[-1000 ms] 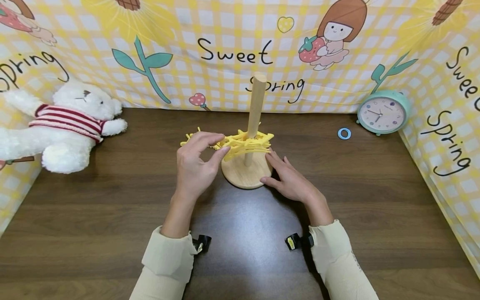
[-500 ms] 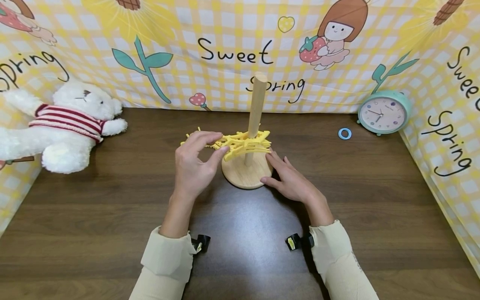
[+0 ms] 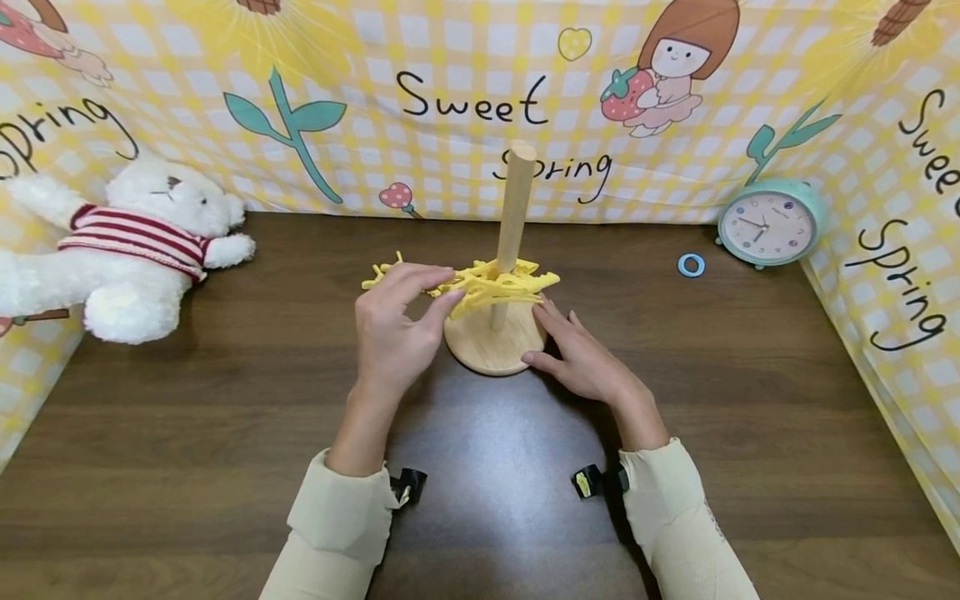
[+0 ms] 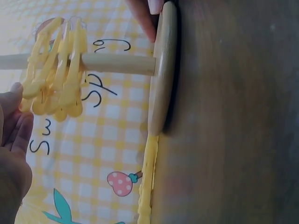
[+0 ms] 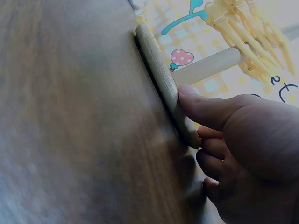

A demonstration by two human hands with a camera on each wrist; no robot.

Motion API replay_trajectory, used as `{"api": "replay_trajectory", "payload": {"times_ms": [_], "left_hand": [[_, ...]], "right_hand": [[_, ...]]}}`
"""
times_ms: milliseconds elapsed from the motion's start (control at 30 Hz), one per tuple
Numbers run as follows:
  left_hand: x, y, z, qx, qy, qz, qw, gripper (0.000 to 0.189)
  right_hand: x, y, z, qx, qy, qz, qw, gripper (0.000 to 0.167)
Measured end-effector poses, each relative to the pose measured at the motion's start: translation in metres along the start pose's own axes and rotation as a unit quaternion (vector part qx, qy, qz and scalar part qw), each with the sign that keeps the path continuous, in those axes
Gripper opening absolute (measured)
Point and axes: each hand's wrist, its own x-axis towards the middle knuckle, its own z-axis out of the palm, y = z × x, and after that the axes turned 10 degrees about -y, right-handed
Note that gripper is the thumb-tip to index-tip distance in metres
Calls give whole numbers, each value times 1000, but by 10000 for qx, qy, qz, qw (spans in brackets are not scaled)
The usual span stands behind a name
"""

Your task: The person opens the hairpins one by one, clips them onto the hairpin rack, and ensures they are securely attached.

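Note:
A wooden stand has an upright post (image 3: 516,204) on a round base (image 3: 491,350). Several yellow plastic pieces (image 4: 65,70) with thin branching arms surround the post, well above the base in the left wrist view. My left hand (image 3: 397,333) pinches the left end of one yellow piece between thumb and fingers. At the base's right rim, my right hand (image 3: 588,358) grips the edge, thumb on top and fingers at the side, as the right wrist view shows. More yellow plastic (image 4: 148,182) lies on the table beyond the base, partly hidden by my left hand in the head view.
A white teddy bear (image 3: 138,233) in a striped shirt lies at the back left. To the back right stand a mint alarm clock (image 3: 768,225) and a small blue ring (image 3: 691,265). Patterned cloth (image 3: 465,50) closes off the table's (image 3: 187,467) back and sides.
My left hand has shifted slightly right. The yellow pieces on the post have turned a little, with an arm now poking out farther right. My right hand stays at the base.

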Motion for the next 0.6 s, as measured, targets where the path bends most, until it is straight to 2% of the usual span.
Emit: {"api": "replay_trajectory", "payload": {"times_ms": [300,600], "left_hand": [[1,2,7,82,90,-80,9999,18],[0,2,7,-32,24,-278,9996,22]], "right_hand": [[0,0,-1,-27,19,-30,10000,76],[-1,0,0,-32,0,11,10000,76]]}}
